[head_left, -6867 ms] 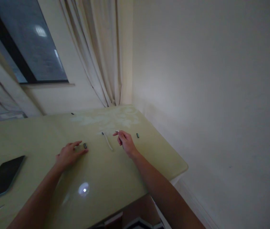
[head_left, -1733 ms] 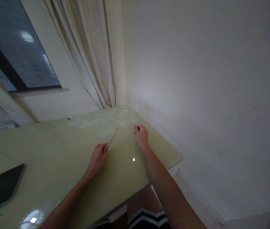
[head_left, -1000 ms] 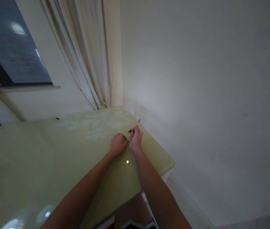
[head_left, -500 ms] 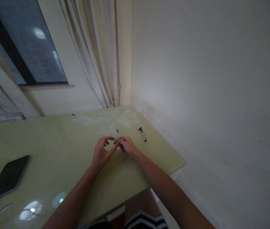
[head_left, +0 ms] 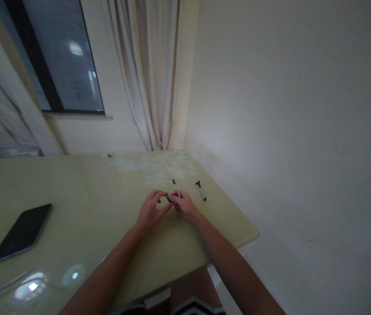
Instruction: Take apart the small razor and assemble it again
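Note:
My left hand (head_left: 152, 211) pinches a small dark oblong piece (head_left: 168, 198) between thumb and index finger. Closed beside it, my right hand (head_left: 183, 204) has its fingertips against the piece's right side. A thin whitish stick (head_left: 178, 193) pokes up from the right hand's fingers; most of it is hidden. Just beyond the hands, a small dark grey block (head_left: 173, 181) rests on the table. To the right lies a razor (head_left: 201, 191) with a black head and a grey handle.
The pale green glossy table (head_left: 90, 192) meets a wall on its right. At left lies a dark tablet (head_left: 23, 232), with a pale cable (head_left: 3, 288) nearer me. A tiny black piece (head_left: 109, 155) sits at the far edge, below the curtains (head_left: 152, 78).
The camera view has turned, so the table and both hands sit a little farther right and lower. Both hands keep their hold; the small piece's angle looks slightly different.

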A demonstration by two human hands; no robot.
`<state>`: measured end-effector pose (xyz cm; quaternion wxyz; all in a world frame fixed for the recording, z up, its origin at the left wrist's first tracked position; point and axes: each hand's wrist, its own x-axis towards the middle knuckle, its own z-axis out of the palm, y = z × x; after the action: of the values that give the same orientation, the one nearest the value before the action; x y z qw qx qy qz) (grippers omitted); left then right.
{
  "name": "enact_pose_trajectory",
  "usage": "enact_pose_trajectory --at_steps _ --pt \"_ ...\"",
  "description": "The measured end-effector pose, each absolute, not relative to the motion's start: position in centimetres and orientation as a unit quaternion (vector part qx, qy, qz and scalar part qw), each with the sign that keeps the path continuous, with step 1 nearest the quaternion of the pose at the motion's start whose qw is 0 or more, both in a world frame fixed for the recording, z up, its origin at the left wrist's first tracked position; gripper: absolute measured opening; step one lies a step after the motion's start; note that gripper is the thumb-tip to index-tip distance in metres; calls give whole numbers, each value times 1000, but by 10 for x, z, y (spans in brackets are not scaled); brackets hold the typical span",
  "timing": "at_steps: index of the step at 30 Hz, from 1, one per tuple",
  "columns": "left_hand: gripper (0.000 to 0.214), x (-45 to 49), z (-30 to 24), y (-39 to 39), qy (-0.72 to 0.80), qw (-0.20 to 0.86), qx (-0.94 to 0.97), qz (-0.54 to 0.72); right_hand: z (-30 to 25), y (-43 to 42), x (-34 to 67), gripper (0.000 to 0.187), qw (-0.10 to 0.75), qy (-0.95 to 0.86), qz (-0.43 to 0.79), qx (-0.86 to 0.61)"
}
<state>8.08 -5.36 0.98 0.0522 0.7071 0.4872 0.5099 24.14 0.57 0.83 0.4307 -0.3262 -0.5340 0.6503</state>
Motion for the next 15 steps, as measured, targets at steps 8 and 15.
enact_pose_trajectory --at_steps 8,15 --pt "16 82 8 -55 444 104 742 491 9 7 247 32 431 -510 672 -321" --pt "32 81 5 -50 440 164 715 517 14 3 244 34 390 -548 672 -309"
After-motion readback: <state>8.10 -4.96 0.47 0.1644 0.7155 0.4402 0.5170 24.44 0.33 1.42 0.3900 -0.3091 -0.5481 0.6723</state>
